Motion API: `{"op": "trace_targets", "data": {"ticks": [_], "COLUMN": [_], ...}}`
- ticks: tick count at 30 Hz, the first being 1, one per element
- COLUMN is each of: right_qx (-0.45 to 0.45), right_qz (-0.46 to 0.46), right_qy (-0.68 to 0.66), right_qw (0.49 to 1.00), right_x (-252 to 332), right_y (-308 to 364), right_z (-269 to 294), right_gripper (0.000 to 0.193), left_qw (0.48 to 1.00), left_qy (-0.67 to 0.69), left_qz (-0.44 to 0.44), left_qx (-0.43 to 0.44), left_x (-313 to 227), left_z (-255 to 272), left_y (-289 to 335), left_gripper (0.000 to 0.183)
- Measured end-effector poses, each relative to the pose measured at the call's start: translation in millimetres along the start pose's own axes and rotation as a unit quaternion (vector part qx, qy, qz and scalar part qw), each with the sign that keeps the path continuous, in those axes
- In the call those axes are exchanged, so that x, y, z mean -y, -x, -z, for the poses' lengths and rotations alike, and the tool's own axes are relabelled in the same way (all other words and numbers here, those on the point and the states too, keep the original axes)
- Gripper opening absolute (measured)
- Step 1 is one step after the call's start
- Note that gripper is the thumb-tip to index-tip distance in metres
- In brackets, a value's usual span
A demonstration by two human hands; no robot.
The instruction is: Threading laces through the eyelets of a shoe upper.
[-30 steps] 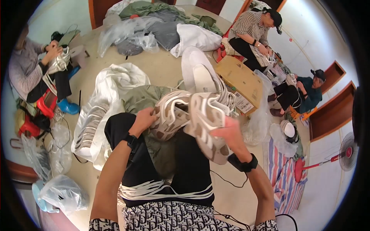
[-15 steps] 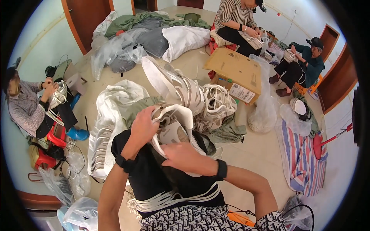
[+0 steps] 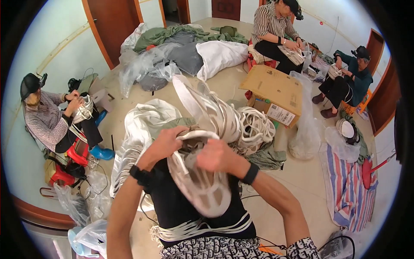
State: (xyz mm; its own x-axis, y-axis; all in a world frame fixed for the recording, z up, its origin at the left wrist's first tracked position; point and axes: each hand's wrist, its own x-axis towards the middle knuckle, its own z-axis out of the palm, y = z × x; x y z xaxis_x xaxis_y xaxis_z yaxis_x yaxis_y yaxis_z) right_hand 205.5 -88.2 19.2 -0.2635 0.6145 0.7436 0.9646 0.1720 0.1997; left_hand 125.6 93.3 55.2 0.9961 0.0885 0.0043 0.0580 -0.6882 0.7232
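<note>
A white and beige shoe upper [image 3: 202, 187] hangs above my lap, its toe end toward me and blurred by motion. My left hand [image 3: 166, 144] is closed on the rim of its opening, at the left. Curled over its right side is my right hand [image 3: 217, 157], closed and slightly smeared; its fingertips are hidden. Several white shoelaces [image 3: 202, 228] lie across my black-clad thighs. Just beyond my hands is a pile of similar shoe uppers [image 3: 224, 116], with a bundle of them [image 3: 256, 129] to its right.
Beyond my left hand, a white sack [image 3: 148, 114] holds stacked uppers. An open cardboard box [image 3: 274, 88] stands past the pile. Bags and sacks [image 3: 185, 58] lie at the back. People sit working at the left [image 3: 51, 112], back [image 3: 280, 39] and right [image 3: 351, 80]. A striped sheet [image 3: 349, 194] lies at right.
The shoe upper has turned so its toe end points toward me. My right hand has come up out of its opening to its right side. The whole view has shifted slightly.
</note>
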Motion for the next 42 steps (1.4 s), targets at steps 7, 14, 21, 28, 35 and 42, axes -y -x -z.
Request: {"op": "trace_targets", "data": {"ticks": [7, 14, 21, 28, 35, 42], "right_qx": [0.107, 0.066, 0.016, 0.058, 0.016, -0.091], "right_qz": [-0.061, -0.093, -0.502, -0.312, -0.283, -0.378], "right_qy": [-0.092, -0.161, 0.039, 0.116, 0.037, -0.012], "right_qw": [0.988, 0.980, 0.864, 0.941, 0.958, 0.921], "right_x": [57.4, 36.4, 41.7, -62.8, -87.4, -29.4], "right_y": [1.6, 24.1, 80.0, 74.3, 54.8, 78.7], "right_z": [-25.3, 3.1, 22.3, 0.4, -38.6, -25.6], "right_gripper": [0.009, 0.010, 0.074, 0.046, 0.036, 0.022], "left_qw": [0.995, 0.996, 0.999, 0.996, 0.995, 0.997], "left_qy": [-0.024, -0.013, 0.024, 0.031, 0.096, 0.061], "left_qz": [-0.043, -0.063, -0.024, -0.079, 0.009, 0.001], "left_qx": [-0.090, -0.060, -0.026, -0.020, 0.032, 0.040], "left_x": [15.2, 46.2, 38.4, 33.7, 44.2, 41.4], "left_z": [-45.1, -43.0, -46.8, -46.1, -27.0, -46.6], "left_y": [8.3, -9.5, -13.0, -14.9, -59.0, -73.1], "left_gripper": [0.040, 0.047, 0.048, 0.053, 0.049, 0.050]}}
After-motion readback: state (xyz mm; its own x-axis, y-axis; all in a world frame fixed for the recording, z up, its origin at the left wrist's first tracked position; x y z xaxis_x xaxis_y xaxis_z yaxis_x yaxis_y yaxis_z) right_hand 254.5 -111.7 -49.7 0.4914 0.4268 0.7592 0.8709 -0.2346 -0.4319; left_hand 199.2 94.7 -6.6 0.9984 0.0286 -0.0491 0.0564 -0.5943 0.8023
